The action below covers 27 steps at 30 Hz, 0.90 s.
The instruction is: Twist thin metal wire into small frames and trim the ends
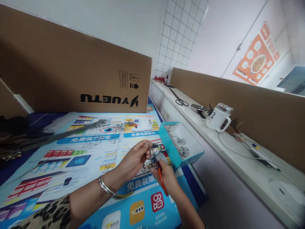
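My left hand point(135, 157), with a silver bangle at the wrist, is closed in a pinch on a thin wire piece point(150, 149) above the printed sheet. My right hand point(168, 178) wraps round orange-handled pliers point(162, 181); their jaws point up toward the left fingertips and are partly hidden. Small loops of dark wire point(143, 168) show just under the fingers. To the right of both hands is an open teal box point(170, 144) holding several curled wire pieces point(183, 150).
A large cardboard box point(102, 73) stands behind the printed sheet point(95, 165). More wire pieces point(116, 128) lie on the sheet, and a dark bundle of long strands point(59, 135) at left. On the right ledge are a white mug point(214, 118), scissors point(181, 102) and a cable point(228, 148).
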Motion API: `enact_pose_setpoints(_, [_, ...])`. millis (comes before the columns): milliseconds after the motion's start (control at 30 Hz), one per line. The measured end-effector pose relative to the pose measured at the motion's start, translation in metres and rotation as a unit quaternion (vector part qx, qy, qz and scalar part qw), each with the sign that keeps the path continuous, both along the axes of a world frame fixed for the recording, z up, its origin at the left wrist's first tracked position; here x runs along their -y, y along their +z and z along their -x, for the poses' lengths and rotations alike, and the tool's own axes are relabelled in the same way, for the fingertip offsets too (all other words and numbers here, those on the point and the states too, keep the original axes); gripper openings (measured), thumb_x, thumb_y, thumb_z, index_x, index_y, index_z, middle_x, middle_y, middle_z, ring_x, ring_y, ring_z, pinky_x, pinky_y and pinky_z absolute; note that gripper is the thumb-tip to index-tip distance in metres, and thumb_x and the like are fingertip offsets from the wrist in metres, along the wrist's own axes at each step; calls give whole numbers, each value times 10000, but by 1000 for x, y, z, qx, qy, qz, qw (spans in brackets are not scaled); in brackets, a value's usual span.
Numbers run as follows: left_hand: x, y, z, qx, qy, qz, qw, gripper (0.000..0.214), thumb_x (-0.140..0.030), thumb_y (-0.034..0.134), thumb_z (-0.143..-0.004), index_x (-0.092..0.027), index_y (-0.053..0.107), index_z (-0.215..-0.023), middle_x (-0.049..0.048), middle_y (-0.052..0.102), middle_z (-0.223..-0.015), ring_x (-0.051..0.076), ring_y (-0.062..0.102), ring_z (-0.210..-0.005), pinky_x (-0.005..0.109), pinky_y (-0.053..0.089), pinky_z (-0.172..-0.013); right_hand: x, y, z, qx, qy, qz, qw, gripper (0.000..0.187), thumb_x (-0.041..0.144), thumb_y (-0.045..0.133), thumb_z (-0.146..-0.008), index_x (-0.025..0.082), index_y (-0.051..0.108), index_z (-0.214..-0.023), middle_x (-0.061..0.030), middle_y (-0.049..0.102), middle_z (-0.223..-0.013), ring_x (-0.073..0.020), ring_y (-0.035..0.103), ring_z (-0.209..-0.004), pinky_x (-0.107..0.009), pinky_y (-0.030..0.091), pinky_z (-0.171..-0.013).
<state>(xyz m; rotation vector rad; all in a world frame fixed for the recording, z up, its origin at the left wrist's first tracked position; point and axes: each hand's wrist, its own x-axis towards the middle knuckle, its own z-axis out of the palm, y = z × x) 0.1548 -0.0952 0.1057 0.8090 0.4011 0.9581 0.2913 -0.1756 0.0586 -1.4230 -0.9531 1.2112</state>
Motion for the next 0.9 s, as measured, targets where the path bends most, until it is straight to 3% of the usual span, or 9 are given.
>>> enact_pose_setpoints(67, [2,-3,12,-3,24,6,1000,144,-297,606,-799,-155,586,-813,-20,465,-674,59,420,-571,142,373,-537,4,-6,1,211,44,-3,977,249,261,728,-605,213,600,-814,-48,575,-765,-248,530,-794,-303,360,-656])
enact_pose_setpoints(133, [5,-5,23,-7,42,11,999,145,-297,613,-794,-155,588,-803,-15,474,-678,64,421,-579,147,375,-539,9,-11,5,398,109,-16,911,304,270,679,-643,210,599,-930,-88,590,-900,-281,531,-851,-336,361,-695])
enact_pose_setpoints(200, [8,-7,34,-7,50,15,999,148,-298,610,-797,-152,588,-800,-10,479,-682,68,419,-583,154,376,-544,13,-13,11,542,174,-24,822,339,261,587,-709,202,566,-1042,-112,578,-989,-287,536,-883,-347,376,-704])
enact_pose_setpoints(300, [15,-11,50,-5,55,26,998,141,-287,591,-813,-147,583,-795,-10,469,-673,66,410,-577,158,369,-545,17,-12,20,622,219,-28,751,401,239,527,-733,191,524,-1132,-127,565,-1017,-285,536,-901,-354,397,-713])
enact_pose_setpoints(533, [28,-23,83,-11,79,52,995,139,-281,553,-839,-149,570,-801,-13,449,-679,60,402,-578,157,360,-559,23,2,30,708,226,-40,668,461,241,546,-737,166,527,-1191,-179,593,-950,-340,540,-877,-472,380,-761])
enact_pose_setpoints(600, [31,-25,90,-16,94,55,994,134,-279,554,-838,-150,571,-804,-12,451,-691,63,405,-590,158,367,-570,22,10,34,703,216,-39,677,365,219,526,-771,144,576,-1125,-179,612,-915,-337,555,-854,-469,391,-748])
enact_pose_setpoints(633, [32,-26,93,-18,102,56,993,133,-279,555,-838,-151,570,-805,-11,453,-696,65,406,-596,158,369,-573,20,14,37,686,203,-49,697,306,214,499,-803,144,596,-1084,-171,620,-914,-326,561,-855,-453,400,-745])
enact_pose_setpoints(800, [42,-29,101,-16,120,63,991,146,-304,549,-839,-161,564,-813,-16,450,-674,75,415,-606,164,378,-583,5,28,71,433,164,-178,868,201,302,455,-882,216,586,-1008,-61,635,-950,-190,585,-871,-285,446,-744])
enact_pose_setpoints(900, [48,-30,105,-3,125,77,989,161,-323,557,-830,-167,556,-789,-19,448,-666,86,432,-626,175,391,-602,-8,21,101,303,152,-181,923,253,312,561,-818,207,551,-1047,-31,649,-889,-152,610,-774,-237,467,-684])
